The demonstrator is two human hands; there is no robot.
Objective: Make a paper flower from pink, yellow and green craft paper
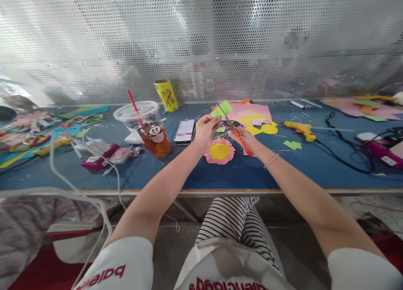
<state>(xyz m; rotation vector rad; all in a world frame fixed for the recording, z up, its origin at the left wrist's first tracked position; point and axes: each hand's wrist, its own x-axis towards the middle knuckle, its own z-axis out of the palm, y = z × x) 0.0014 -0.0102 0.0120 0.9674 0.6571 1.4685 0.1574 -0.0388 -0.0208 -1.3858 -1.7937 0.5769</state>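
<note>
My left hand (206, 129) pinches a small green piece of paper (221, 109), held up over the blue table (220, 172). My right hand (244, 138) is closed around red-handled scissors (236, 132), whose blades point up-left and meet the green paper. Just below my hands lies a pink paper flower with a yellow centre (219, 151). Behind them lie pink and yellow paper sheets (255, 119).
A plastic cup of orange drink with a red straw (147, 128) stands left of my hands, next to a phone (184, 131). A yellow can (166, 95) stands at the back. A yellow glue gun (300, 129), cables and green scraps (292, 145) lie right. Paper crafts clutter the far left.
</note>
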